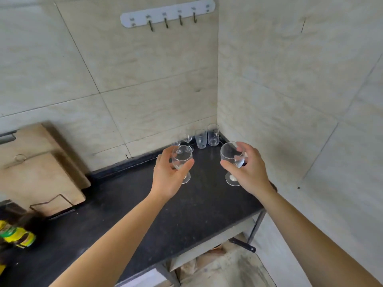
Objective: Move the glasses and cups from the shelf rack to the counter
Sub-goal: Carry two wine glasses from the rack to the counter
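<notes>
My left hand (169,176) is wrapped around the bowl of a clear stemmed glass (182,157) whose foot sits at or just above the black counter (128,208). My right hand (249,169) grips a second stemmed glass (229,153) by its bowl, its foot (233,180) close to the counter near the right wall. In the back corner stand two clear tumblers (213,134) (201,138) and two small stemmed glasses (188,139). The shelf rack is out of view.
Two wooden cutting boards (41,172) lean against the wall at left in a wire holder. A bottle with a yellow-green label (17,236) lies at the far left. A hook rail (167,14) hangs on the wall. The counter's front edge ends above a metal frame (256,226).
</notes>
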The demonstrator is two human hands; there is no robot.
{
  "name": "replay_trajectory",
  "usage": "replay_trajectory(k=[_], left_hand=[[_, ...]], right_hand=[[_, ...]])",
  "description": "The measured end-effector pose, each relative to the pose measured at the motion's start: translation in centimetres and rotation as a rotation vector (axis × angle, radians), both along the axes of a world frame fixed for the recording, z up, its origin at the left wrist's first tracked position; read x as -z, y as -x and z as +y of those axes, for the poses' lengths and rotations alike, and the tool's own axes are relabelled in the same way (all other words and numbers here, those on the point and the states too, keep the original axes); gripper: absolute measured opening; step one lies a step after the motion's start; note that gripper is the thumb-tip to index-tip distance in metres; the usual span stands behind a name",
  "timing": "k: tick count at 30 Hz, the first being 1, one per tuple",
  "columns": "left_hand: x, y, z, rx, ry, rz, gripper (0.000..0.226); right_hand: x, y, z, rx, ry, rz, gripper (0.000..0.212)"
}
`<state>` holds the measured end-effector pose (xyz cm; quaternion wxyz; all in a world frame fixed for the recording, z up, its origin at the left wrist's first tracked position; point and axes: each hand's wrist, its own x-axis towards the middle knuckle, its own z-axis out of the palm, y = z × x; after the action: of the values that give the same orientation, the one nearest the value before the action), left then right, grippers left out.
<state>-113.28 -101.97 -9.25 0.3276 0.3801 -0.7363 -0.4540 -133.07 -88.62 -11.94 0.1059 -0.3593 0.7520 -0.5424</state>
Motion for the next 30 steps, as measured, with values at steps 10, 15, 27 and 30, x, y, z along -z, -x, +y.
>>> replay_trajectory(k=[10, 15, 27, 30], left_hand=[[5.4, 9.1, -10.1, -0.154, -0.125, -0.097, 0.054], [10.2, 12.0, -16.9, -0.144, -0.194, -0.181, 0.058], [21.5, 16.0, -29.6, -0.121, -0.287, -0.335, 0.051], [22.9, 16.3, -30.9, -0.12, -0.312, -0.32, 0.051]], right_hand=[[4.6, 11.2, -12.6, -0.155, -0.127, -0.023, 0.073], [9.1, 13.4, -19.0, -0.18, -0.222, -0.041, 0.081], [20.6, 14.1, -33.9, -0.264, -0.433, -0.095, 0.078], [21.6, 13.8, -35.9, -0.287, -0.453, -0.093, 0.077]])
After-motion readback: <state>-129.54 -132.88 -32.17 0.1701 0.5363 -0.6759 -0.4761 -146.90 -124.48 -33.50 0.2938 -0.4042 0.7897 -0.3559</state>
